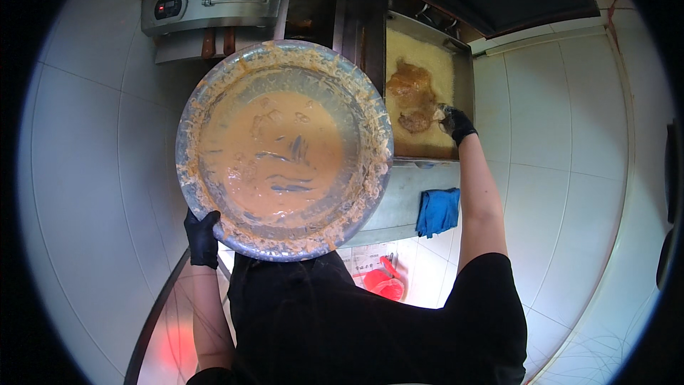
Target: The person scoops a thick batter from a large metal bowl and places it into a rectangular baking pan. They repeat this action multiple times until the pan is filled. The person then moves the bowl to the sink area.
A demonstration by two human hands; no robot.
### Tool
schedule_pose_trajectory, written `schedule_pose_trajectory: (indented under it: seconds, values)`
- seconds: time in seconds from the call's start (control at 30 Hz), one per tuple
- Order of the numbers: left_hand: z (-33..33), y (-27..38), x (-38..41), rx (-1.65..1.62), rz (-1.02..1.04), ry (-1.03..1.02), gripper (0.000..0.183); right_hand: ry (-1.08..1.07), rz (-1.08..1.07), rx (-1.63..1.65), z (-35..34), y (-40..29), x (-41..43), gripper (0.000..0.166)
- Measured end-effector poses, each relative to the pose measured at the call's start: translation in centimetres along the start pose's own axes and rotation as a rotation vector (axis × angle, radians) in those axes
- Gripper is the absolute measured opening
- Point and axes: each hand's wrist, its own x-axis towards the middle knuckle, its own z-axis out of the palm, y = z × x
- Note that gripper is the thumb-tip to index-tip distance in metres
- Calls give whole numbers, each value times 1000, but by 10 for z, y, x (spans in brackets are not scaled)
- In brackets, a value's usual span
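A wide metal bowl (368, 208) is tilted towards me in front of my body. My left hand (203, 238), in a black glove, grips its lower left rim, thumb over the edge. Orange-beige batter (278, 155) lies thinly over the bowl's bottom, and dried clumps crust its rim. On the right, my black-gloved right hand (457, 124) reaches over a fryer vat (466, 75) of bubbling pale oil. Its fingertips are at a small pale battered piece (439, 115), whose exact shape I cannot tell. Browned battered food (414, 85) floats in the oil beside that hand.
A blue cloth (438, 212) hangs on the metal ledge below the fryer. Upper left stands a stainless appliance (214, 2) with a handle and a lit display. Two wooden handles (218, 43) show beneath it. A red bin (385, 283) stands on the floor. White tiled walls (561, 91) flank me.
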Motion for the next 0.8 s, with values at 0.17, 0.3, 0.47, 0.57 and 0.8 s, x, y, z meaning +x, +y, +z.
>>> schedule_pose_trajectory:
  seconds: [0.17,0.3,0.47,0.57,0.8]
  values:
    - [1,-3,2,-6,22,-17,49,210,-143,-579,-15,12,4,28]
    - [1,1,1,7,-7,-19,49,571,-301,-1150,-23,12,11,33]
    - [2,-1,0,-18,33,-1,48,746,-618,-1139,-7,-15,-36,28]
    - [4,2,1,-47,18,-40,47,753,-687,-1101,-24,-25,-29,26]
    - [-1,2,-1,-42,10,-15,50,-77,-922,-585,209,-64,-157,10]
